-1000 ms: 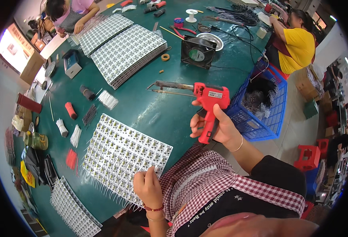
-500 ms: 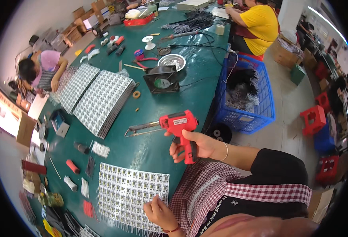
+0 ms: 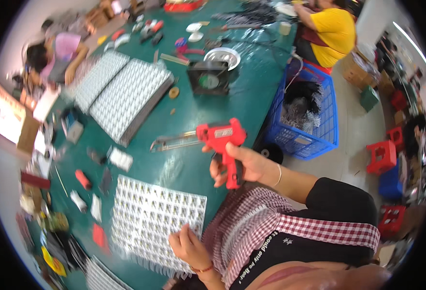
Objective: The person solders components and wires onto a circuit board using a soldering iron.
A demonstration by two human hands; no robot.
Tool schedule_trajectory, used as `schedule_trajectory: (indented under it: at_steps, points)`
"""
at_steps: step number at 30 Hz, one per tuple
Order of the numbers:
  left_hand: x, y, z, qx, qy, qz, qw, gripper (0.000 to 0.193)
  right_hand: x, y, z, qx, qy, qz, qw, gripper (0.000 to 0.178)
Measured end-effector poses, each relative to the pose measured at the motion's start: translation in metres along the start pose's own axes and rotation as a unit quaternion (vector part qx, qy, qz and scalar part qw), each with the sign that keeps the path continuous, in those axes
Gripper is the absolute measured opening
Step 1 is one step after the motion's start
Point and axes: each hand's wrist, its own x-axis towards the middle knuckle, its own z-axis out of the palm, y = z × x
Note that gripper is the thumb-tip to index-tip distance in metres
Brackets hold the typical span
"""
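1. Rests the left hand (image 3: 190,249), with fingers bunched, at the near right edge of the white panel (image 3: 157,220) on the table (image 3: 179,166); cannot tell whether pinching anything.
2. Grips the red soldering gun (image 3: 219,137) by its handle in the closed right hand (image 3: 242,165), beyond the panel, with tip aimed left.
3. Shows, farther off, stacked panels (image 3: 128,99) and a black fan (image 3: 208,78).
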Motion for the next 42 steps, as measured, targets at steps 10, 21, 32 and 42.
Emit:
schedule_trajectory:
  at_steps: [10, 21, 32, 42]
  points:
    - [0.014, -0.016, 0.0, 0.025, -0.007, 0.001, 1.0, 0.029, -0.026, 0.013, 0.002, -0.315, 0.129, -0.062, 0.938, 0.057]
    - [0.013, -0.02, -0.001, 0.022, -0.019, 0.056, 0.998, 0.032, -0.075, 0.031, -0.018, -0.366, 0.061, 0.054, 0.927, 0.056]
    - [0.01, -0.022, -0.005, 0.032, -0.057, 0.086, 0.994, 0.031, -0.094, 0.032, -0.024, -0.352, 0.06, 0.104, 0.928, 0.053]
    - [0.009, -0.021, -0.002, 0.035, -0.054, 0.084, 0.994, 0.035, -0.094, 0.035, -0.025, -0.426, 0.048, 0.09, 0.899, 0.03]
